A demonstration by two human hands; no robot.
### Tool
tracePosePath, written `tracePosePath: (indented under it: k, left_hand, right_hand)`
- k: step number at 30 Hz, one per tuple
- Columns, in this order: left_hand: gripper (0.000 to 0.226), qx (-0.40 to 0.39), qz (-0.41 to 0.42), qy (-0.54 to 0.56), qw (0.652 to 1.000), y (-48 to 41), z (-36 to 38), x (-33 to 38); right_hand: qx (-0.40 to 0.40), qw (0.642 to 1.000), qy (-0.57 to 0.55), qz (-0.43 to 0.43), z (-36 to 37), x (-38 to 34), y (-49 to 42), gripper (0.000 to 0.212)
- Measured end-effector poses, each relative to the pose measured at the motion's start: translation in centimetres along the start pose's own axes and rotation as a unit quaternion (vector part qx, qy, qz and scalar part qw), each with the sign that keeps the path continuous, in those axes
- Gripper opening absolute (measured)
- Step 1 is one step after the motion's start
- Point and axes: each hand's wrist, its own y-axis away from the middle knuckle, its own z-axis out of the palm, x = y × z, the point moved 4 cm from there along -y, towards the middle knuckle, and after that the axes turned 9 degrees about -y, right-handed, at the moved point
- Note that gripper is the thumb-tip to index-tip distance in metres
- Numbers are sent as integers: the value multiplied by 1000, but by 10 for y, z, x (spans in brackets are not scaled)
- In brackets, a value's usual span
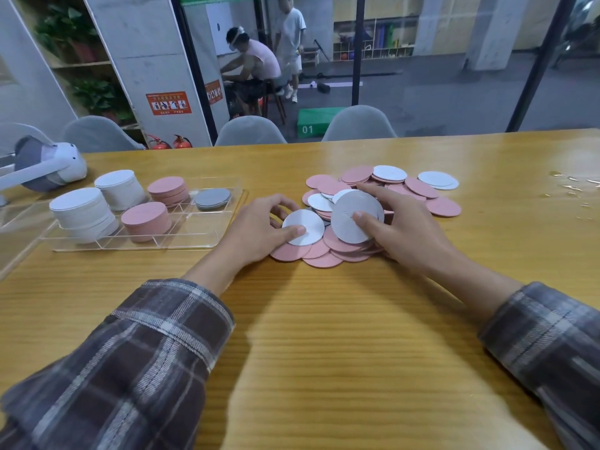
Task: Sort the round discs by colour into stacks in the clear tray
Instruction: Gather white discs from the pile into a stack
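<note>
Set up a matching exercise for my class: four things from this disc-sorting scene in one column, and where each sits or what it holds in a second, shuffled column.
Column A
1. left grip
2. right grip
3. grey stack
4. headset

Column B
a. far right corner compartment of the clear tray
b. holds a tilted pale disc over the pile
c. on the table, left of the tray
d. pinches a white disc at the pile's left edge

Pairs: 1-d, 2-b, 3-a, 4-c
</note>
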Motion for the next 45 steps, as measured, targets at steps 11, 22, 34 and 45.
tracePosePath:
  k: [11, 22, 34, 45]
  left_hand:
    - [20, 18, 58, 230, 971, 7, -9, 22]
    - [18, 83, 47, 203, 975, 11, 11, 30]
    - [6, 123, 90, 95, 984, 5, 19, 40]
    - [26, 72, 129, -38, 988, -30, 44, 50]
  right_hand:
    - [-17, 1000, -23, -7, 2, 0, 0, 51]
    - [-74, 995, -64, -8, 11, 0, 0, 59]
    - [-37, 999, -29, -8, -10, 2, -1, 55]
    - [8, 999, -27, 21, -46, 20, 6, 50]
